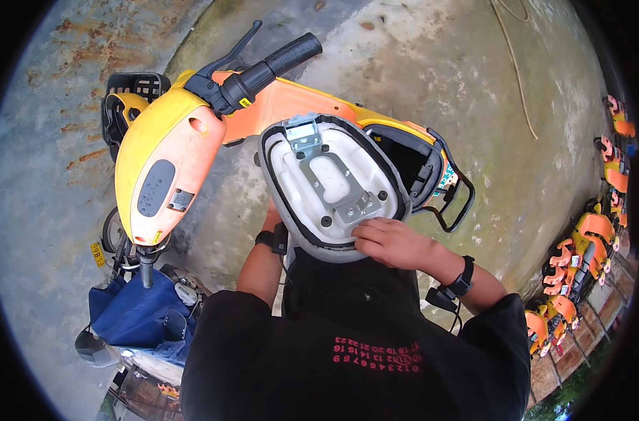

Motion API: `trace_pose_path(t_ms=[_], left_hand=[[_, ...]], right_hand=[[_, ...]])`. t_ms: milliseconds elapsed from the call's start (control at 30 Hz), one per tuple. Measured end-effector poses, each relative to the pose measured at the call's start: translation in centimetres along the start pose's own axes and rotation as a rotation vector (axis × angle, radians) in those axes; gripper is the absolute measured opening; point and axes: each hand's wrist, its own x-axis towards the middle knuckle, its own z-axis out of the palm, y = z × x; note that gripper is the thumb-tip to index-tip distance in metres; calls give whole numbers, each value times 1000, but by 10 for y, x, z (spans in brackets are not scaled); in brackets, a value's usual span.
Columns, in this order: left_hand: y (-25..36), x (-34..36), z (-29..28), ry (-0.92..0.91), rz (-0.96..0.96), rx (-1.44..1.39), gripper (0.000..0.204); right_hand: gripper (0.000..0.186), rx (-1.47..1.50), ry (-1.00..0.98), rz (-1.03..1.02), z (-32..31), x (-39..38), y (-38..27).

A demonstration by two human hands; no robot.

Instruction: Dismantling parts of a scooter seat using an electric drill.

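A scooter seat [305, 184] is held bottom side up in front of my body. Its underside is white plastic with a black rim strip, and a metal bracket [333, 184] with a hinge piece is bolted along the middle. My right hand [389, 242] is closed at the seat's near right edge, its fingertips by the bracket's near end. Only a sliver of my left hand [271, 215] shows at the seat's left side; its fingers are hidden behind the seat. Just beyond stands a yellow and orange scooter [166, 151] with its dark under-seat compartment [402, 156] uncovered.
The scooter's handlebar grip [281, 64] and brake lever reach out ahead of the seat. A black rear rack [454, 203] lies right of the compartment. A blue cover [140, 309] drapes another vehicle at lower left. Several orange scooters [589, 231] line the far right. The floor is stained concrete.
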Motion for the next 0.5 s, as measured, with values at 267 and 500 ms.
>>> trace_pose_path(t_ms=[267, 500], left_hand=[[-20, 55, -23, -190, -70, -234, 43], [-46, 80, -30, -113, -120, -127, 45]], right_hand=[[30, -95, 19, 77, -6, -43, 24], [19, -265, 30, 100, 11, -84, 54]])
